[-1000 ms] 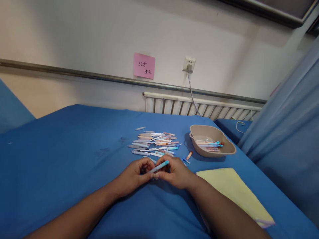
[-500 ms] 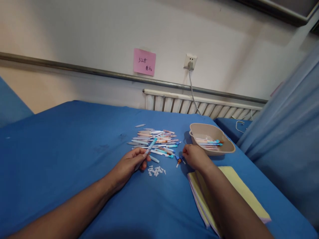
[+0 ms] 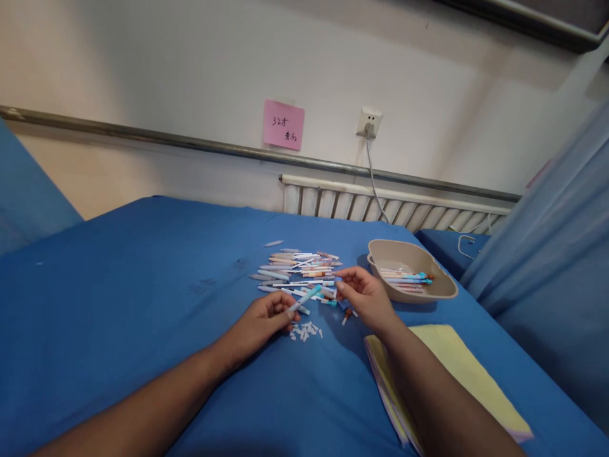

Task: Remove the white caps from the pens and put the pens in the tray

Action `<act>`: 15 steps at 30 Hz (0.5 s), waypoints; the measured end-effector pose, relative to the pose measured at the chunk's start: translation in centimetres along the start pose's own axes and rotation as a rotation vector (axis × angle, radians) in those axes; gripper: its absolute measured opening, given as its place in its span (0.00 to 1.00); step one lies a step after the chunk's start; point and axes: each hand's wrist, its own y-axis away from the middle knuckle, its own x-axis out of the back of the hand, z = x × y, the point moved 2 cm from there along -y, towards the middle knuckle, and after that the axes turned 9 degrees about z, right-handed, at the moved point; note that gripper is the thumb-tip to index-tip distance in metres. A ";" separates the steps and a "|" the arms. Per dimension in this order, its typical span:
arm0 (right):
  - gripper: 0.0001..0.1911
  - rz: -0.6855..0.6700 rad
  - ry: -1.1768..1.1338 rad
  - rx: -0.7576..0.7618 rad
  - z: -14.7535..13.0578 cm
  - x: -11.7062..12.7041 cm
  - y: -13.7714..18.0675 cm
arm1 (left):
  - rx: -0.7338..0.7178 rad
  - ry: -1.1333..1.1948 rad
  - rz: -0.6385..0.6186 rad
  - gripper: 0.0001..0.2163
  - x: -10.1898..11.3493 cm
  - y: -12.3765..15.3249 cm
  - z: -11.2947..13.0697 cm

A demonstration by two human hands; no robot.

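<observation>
At frame centre, the left hand (image 3: 264,317) grasps a light-blue plastic pen (image 3: 304,298) between its fingertips; the right hand (image 3: 364,295) pinches something small, unclear.

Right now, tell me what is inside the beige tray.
The beige tray holds a few pens, lying side by side, blue and orange tipped, toward its near side. The far half shows bare bottom. The near rim hides whatever lies right against it.

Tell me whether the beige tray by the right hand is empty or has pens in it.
Not empty. The beige tray holds a small bunch of pens lying flat along its bottom; much of its floor shows bare.
</observation>
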 end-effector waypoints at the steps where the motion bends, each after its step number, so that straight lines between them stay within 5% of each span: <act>1: 0.14 0.007 -0.133 -0.022 -0.3 -0.4 0.2 | -0.008 -0.005 -0.012 0.11 0.0 -0.1 -0.2; 7: 0.15 0.077 -0.441 -0.081 -1.0 -1.9 1.0 | -0.053 -0.049 -0.050 0.09 0.1 -0.3 -0.6; 15: 0.15 0.093 -0.429 -0.067 -0.9 -2.0 1.0 | -0.036 -0.081 -0.069 0.09 -0.2 0.0 -0.2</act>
